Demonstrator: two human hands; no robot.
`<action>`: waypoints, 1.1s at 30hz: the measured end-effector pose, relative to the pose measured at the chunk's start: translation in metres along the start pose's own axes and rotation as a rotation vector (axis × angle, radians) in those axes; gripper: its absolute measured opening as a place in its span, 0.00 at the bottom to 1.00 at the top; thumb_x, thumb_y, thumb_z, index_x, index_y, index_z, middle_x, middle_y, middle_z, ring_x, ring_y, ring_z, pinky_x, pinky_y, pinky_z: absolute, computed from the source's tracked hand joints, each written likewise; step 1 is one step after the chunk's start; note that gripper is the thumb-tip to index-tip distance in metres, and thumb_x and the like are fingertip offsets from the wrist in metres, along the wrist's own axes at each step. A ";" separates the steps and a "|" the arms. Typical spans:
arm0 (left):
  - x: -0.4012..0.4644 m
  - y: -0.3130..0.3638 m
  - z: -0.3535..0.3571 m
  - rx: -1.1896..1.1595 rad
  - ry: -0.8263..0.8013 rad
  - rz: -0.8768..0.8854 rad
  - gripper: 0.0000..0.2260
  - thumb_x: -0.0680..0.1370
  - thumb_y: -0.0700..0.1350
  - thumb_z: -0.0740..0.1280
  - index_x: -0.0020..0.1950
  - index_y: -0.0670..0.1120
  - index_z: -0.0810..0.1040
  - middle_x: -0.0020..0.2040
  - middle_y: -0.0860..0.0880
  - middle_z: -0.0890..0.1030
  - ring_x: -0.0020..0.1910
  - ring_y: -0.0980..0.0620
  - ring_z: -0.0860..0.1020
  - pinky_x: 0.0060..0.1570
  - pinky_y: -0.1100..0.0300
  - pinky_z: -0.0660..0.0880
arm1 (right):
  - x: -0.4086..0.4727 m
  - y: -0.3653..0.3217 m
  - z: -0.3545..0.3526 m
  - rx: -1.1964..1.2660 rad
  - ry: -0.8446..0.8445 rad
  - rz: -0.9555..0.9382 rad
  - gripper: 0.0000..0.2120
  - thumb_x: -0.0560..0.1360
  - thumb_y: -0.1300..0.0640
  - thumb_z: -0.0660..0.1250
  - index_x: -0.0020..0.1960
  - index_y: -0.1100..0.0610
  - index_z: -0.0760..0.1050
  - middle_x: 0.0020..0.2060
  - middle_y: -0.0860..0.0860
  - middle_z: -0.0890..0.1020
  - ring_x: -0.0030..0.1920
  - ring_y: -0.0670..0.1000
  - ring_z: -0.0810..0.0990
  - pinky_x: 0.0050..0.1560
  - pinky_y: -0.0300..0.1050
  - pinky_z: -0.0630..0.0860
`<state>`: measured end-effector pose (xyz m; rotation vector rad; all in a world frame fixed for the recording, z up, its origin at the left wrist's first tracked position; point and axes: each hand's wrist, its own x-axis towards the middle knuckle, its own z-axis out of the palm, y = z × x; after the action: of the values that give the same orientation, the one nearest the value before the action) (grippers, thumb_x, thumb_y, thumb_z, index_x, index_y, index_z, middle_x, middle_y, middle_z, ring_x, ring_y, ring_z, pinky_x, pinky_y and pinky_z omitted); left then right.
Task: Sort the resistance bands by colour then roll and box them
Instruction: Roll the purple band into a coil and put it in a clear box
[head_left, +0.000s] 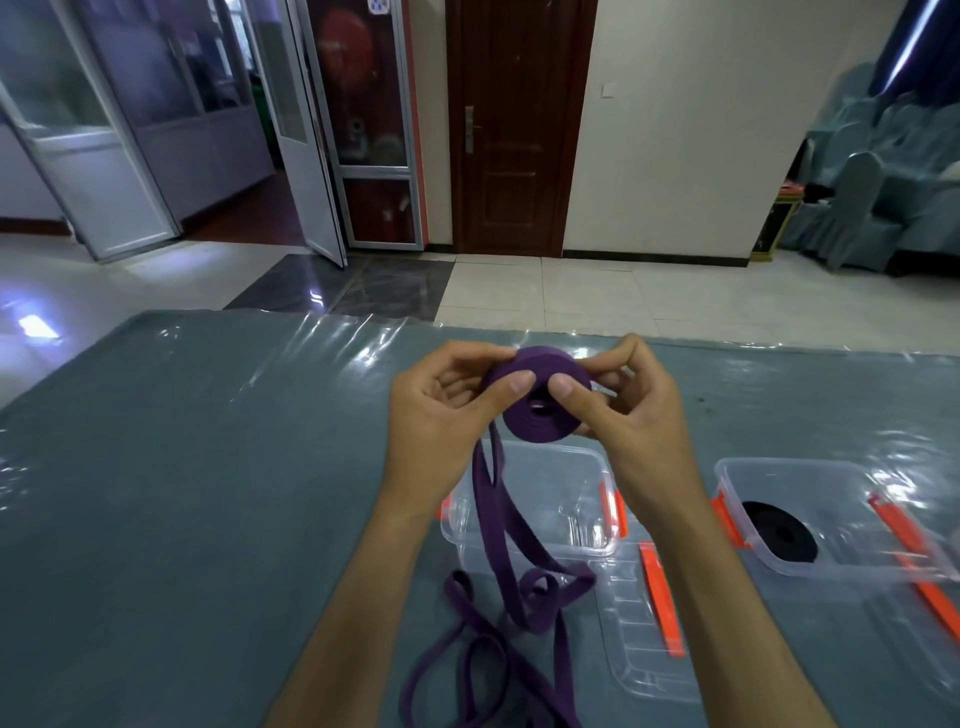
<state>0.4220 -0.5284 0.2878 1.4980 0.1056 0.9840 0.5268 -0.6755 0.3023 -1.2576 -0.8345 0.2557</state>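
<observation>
A purple resistance band (524, 415) is partly wound into a thick roll that I hold above the table. My left hand (441, 415) pinches the roll from the left and my right hand (623, 410) from the right, thumbs on its near face. The band's loose tail (498, 613) hangs down over a clear plastic box (582, 499) with orange clips and trails in loops on the table towards me. A second clear box (852, 525) at the right holds a rolled black band (782, 532).
The table (208, 493) has a grey-green cloth under clear plastic film. A clear lid (644, 639) with an orange clip lies in front of the near box. Another orange-clipped lid (930, 587) sits by the right box. The table's far edge runs just beyond my hands.
</observation>
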 end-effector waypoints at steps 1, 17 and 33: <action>-0.002 -0.001 0.002 -0.004 0.025 -0.002 0.11 0.74 0.42 0.80 0.54 0.52 0.87 0.51 0.49 0.89 0.52 0.50 0.88 0.52 0.63 0.82 | 0.002 -0.002 -0.002 0.008 -0.015 -0.003 0.13 0.75 0.54 0.77 0.52 0.54 0.75 0.50 0.53 0.88 0.50 0.55 0.89 0.45 0.47 0.86; 0.000 0.003 0.001 -0.098 -0.124 -0.049 0.17 0.76 0.39 0.76 0.64 0.50 0.85 0.59 0.48 0.87 0.60 0.49 0.85 0.58 0.62 0.81 | 0.007 -0.009 -0.005 0.031 -0.025 -0.136 0.15 0.75 0.51 0.77 0.61 0.45 0.81 0.55 0.50 0.87 0.55 0.54 0.88 0.47 0.43 0.85; 0.010 0.009 -0.007 -0.009 -0.037 0.137 0.16 0.74 0.36 0.79 0.60 0.45 0.85 0.57 0.45 0.88 0.58 0.45 0.87 0.58 0.57 0.83 | 0.007 -0.003 -0.001 0.094 -0.068 -0.073 0.17 0.75 0.58 0.77 0.54 0.52 0.71 0.51 0.54 0.88 0.50 0.56 0.89 0.48 0.45 0.85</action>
<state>0.4198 -0.5187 0.2995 1.5298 -0.0285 1.0641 0.5312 -0.6730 0.3080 -1.1332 -0.9143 0.2771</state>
